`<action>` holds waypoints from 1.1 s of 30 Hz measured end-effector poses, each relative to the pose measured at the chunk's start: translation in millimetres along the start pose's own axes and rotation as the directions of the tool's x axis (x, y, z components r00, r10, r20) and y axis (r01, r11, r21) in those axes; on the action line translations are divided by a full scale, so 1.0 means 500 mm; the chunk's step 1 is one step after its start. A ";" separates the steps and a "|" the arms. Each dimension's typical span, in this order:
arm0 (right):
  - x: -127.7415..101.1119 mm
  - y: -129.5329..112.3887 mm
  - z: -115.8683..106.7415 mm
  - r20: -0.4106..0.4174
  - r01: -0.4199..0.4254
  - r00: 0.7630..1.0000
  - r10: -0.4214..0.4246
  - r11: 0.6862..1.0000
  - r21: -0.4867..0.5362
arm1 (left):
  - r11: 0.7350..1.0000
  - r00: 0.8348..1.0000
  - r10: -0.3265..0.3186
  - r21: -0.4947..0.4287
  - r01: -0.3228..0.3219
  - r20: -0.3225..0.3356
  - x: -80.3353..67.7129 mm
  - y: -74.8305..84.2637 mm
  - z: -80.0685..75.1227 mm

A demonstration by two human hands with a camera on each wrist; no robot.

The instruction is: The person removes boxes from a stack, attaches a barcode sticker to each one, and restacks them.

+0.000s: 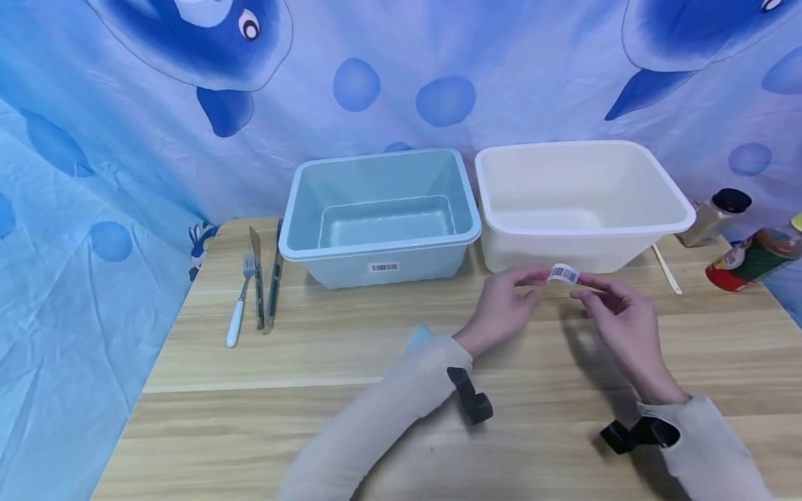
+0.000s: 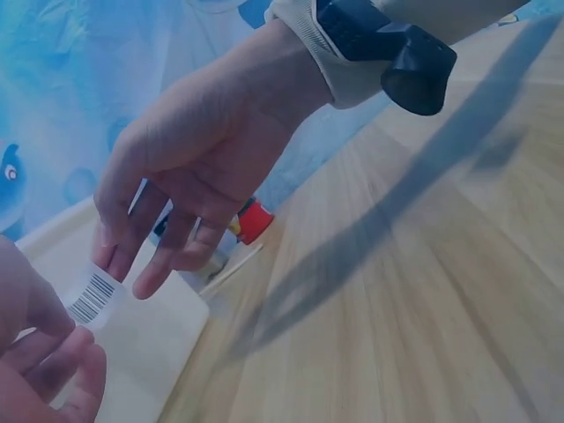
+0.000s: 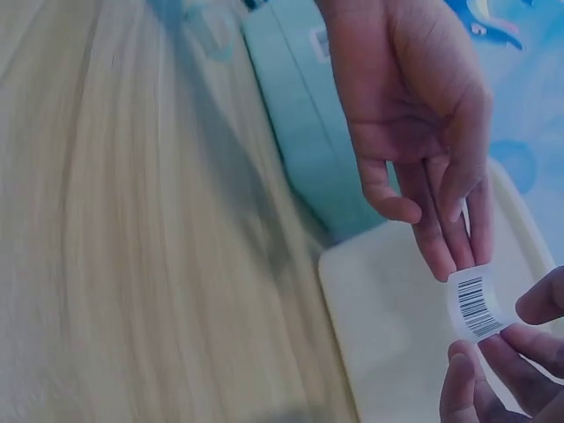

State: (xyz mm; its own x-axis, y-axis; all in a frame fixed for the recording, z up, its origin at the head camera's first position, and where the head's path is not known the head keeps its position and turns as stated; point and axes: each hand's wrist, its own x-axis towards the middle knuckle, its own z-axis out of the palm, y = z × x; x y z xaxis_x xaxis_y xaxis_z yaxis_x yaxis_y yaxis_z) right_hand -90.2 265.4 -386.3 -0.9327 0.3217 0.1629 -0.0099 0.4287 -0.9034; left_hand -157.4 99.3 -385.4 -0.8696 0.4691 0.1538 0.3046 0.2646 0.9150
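A small white barcode label, curved upward in the middle, is stretched between the fingertips of both hands in front of the white bin. My left hand holds its left edge at the fingertips. At the opposite edge, my right hand holds it between fingers, the thumb close below. Both wrist views show the printed bars on the label facing the camera. A similar barcode label is stuck on the front of the light blue bin.
On the wooden table's left lie a fork, a knife and metal tongs. A thin cream stick, a black-capped jar and a red-capped bottle are at right. A light blue piece shows behind the left sleeve.
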 end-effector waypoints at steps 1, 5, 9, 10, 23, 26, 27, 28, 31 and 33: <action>0.004 0.003 -0.001 -0.001 -0.003 1.000 0.003 1.000 -0.001 | 1.000 1.000 0.002 0.010 -0.002 -0.002 0.005 -0.002 0.004; 0.016 0.015 -0.003 -0.007 -0.013 1.000 0.013 1.000 0.015 | 1.000 1.000 0.009 0.003 -0.009 -0.001 0.018 -0.007 0.016; 0.026 0.028 -0.005 -0.004 0.022 1.000 -0.021 0.998 0.057 | 0.999 1.000 0.020 -0.043 -0.020 -0.002 0.026 -0.008 0.025; 0.029 0.031 -0.006 -0.006 0.028 1.000 -0.028 0.998 0.060 | 0.999 1.000 0.024 -0.048 -0.024 -0.004 0.027 -0.008 0.027; 0.053 0.037 -0.002 0.001 0.083 0.997 -0.083 0.994 0.074 | 1.000 0.998 -0.018 0.004 0.019 -0.055 0.037 -0.010 0.042; 0.055 0.038 -0.003 0.006 0.085 0.996 -0.086 0.993 0.080 | 1.000 0.998 -0.027 0.005 0.027 -0.058 0.038 -0.012 0.044; 0.055 0.038 -0.003 0.007 0.085 0.996 -0.086 0.993 0.076 | 1.000 0.998 -0.030 0.006 0.030 -0.060 0.038 -0.012 0.044; 0.056 0.039 -0.003 0.008 0.084 0.996 -0.084 0.994 0.071 | 0.999 0.998 -0.031 0.006 0.032 -0.062 0.038 -0.012 0.045; 0.056 0.039 -0.003 0.005 0.074 0.997 -0.074 0.995 0.061 | 0.999 0.997 -0.035 0.012 0.036 -0.070 0.038 -0.011 0.046; 0.055 0.039 -0.002 -0.003 0.068 0.998 -0.068 0.996 0.052 | 0.999 0.997 -0.036 0.021 0.038 -0.074 0.038 -0.011 0.048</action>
State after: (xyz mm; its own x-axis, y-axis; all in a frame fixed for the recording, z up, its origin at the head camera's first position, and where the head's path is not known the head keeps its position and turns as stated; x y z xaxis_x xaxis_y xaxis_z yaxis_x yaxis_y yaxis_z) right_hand -115.6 283.5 -398.7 -0.9289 0.2942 0.2247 -0.0918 0.4050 -0.9097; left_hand -166.4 127.0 -396.3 -0.9063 0.3961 0.1478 0.2797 0.2997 0.9121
